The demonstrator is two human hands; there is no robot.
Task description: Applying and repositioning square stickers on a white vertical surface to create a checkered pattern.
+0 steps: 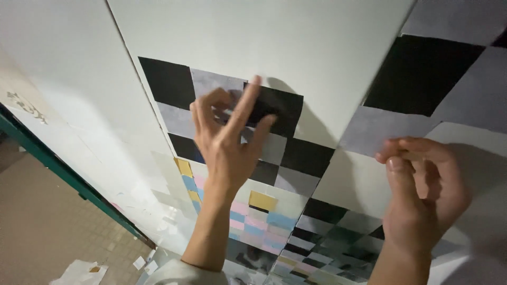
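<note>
On the white wall panel (296, 37), two hands are at work over a checker pattern of paper squares. The left hand (229, 140) presses a black paper square (282, 108) flat with its stretched index and middle fingers; the other fingers are curled, and it grips nothing. The right hand (422, 190) pinches something small between thumb and fingertips (I cannot tell what it is), just below the lower edge of a grey paper square (380, 132).

In my judgement the step in hand is fixing one more black square into the top row of the left pattern; the next move calls for firm, even rubbing so that the edges lie flush with the neighbouring squares.

Counted: two hands, two checker patches of black and grey squares, and one patch of pastel coloured squares (259, 219) lower down. The single squares are too many and too hidden for an exact count.
</note>
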